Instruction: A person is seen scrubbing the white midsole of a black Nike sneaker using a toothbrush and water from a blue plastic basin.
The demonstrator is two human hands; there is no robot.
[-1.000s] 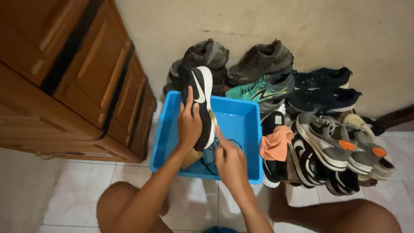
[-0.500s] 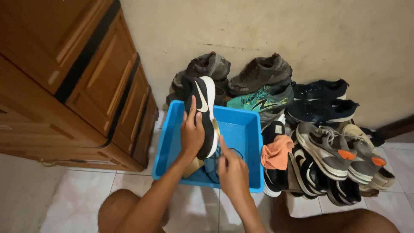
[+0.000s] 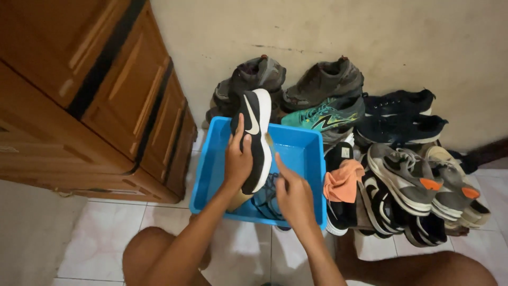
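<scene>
Tiled floor, blue tub [image 3: 209, 159]. Left hand [image 3: 237, 159] grips black shoe [image 3: 256, 137] (toe up); right hand [image 3: 294, 196] loosely curled, empty.

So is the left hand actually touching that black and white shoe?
Touching. The head view shows the left hand wrapped around the black and white shoe, fingers pressed on its side.

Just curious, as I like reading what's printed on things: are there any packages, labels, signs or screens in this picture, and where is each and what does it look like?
No packages, signs or screens show.
Small tag: a pale, roughly square patch on the black shoe standing just right of the blue tub.
Curved mark: a white swoosh-shaped stripe on the side of the black shoe with a white sole, held by the left hand over the tub.
</scene>
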